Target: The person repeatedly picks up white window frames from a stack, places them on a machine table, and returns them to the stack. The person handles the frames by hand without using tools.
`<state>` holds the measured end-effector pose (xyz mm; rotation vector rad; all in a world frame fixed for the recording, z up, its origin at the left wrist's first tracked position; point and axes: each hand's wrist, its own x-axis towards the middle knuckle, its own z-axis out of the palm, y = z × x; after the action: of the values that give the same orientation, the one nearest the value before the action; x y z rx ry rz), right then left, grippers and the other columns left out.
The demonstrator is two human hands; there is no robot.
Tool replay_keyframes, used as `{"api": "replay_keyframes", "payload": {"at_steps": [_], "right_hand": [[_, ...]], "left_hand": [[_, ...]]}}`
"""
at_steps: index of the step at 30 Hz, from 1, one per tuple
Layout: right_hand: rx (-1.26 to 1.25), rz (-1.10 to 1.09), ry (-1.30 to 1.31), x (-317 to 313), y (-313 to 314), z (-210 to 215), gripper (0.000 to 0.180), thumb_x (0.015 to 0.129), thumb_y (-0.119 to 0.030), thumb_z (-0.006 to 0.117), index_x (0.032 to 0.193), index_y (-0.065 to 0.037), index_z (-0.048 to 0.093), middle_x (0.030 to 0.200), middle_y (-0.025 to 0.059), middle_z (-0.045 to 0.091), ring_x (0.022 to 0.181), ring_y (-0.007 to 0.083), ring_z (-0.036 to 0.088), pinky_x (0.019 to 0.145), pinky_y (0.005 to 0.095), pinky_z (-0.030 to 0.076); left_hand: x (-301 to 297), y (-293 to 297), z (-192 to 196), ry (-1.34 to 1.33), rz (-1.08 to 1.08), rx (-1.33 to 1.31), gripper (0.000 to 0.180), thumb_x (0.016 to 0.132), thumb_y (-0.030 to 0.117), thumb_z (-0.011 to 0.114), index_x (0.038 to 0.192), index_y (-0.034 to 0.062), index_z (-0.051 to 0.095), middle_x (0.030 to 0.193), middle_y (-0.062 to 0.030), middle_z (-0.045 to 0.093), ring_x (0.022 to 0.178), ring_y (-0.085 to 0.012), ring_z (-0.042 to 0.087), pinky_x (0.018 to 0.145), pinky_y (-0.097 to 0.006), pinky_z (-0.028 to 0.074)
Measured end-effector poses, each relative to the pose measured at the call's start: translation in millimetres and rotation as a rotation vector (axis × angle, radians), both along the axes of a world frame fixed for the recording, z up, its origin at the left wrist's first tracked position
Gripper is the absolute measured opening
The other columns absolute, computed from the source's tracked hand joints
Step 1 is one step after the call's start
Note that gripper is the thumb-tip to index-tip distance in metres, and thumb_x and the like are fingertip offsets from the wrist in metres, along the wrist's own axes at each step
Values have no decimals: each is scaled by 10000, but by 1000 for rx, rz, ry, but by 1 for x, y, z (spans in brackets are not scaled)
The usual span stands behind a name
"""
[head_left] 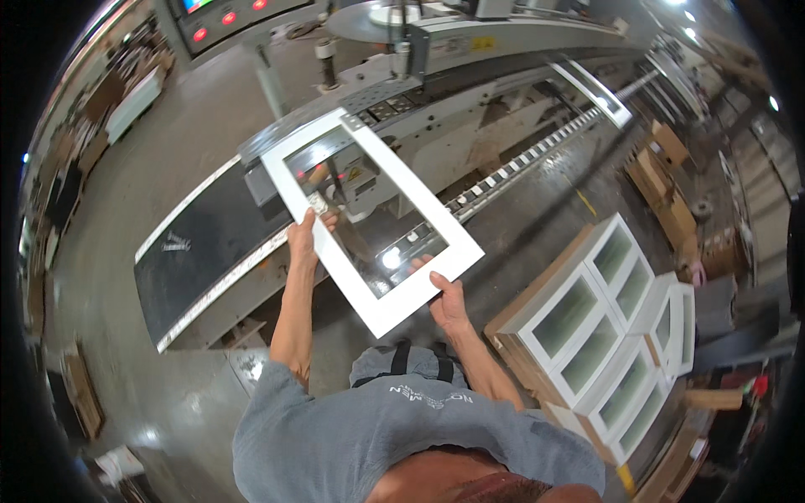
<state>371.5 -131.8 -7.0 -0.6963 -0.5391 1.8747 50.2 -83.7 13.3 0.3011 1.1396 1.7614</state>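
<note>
Head view: both hands are up on a white glazed door frame (369, 214), held tilted in the middle of the frame, above the long machine (470, 92) with its dark conveyor belt (201, 243). The left hand (303, 237) has its fingers closed around the frame's left rail, thumb on top. The right hand (449, 300) grips the lower right corner, fingers wrapped under the edge. You can see through the glass to the machine behind. At lower right a stack of more white glazed doors (599, 323) sits on a pallet. Cardboard boxes (662, 168) are at right on the floor. A control panel with red buttons (222, 18) is at top left.
</note>
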Motion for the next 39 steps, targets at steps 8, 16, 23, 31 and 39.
{"api": "replay_keyframes", "payload": {"at_steps": [8,16,23,31,39], "right_hand": [[-47,-83,-10,-11,-3,18,450,868,-151,584,1244,77,493,1157,225,612,1056,327,610,955,437,482],[-62,-117,-34,-14,-2,27,435,860,-149,586,1223,77,503,1126,229,629,1026,329,628,919,441,500],[-79,-133,-30,-9,5,30,438,857,-151,592,1214,88,505,1118,232,631,1019,325,633,905,438,508],[-100,-174,-14,6,32,17,401,862,-169,599,1177,73,542,1087,212,647,967,311,648,870,425,525],[-84,-210,-38,36,77,17,406,872,-168,572,1187,85,528,1064,211,653,923,304,652,830,410,528]], "left_hand": [[-1,6,1,45,-13,-91,371,966,174,540,1137,-133,420,1024,-300,626,826,-369,683,594,-387,589],[-1,7,-1,21,-12,-116,370,973,170,526,1170,-121,411,1032,-311,618,828,-376,681,577,-384,581],[7,15,0,57,-9,-128,352,973,168,519,1140,-125,418,1024,-311,621,811,-369,682,592,-393,585],[26,39,1,62,-23,-95,306,962,162,533,1077,-106,440,971,-302,626,803,-379,679,617,-413,595],[63,78,15,98,-55,-159,342,973,176,523,1105,-134,462,957,-287,632,818,-353,682,641,-388,603]]}}
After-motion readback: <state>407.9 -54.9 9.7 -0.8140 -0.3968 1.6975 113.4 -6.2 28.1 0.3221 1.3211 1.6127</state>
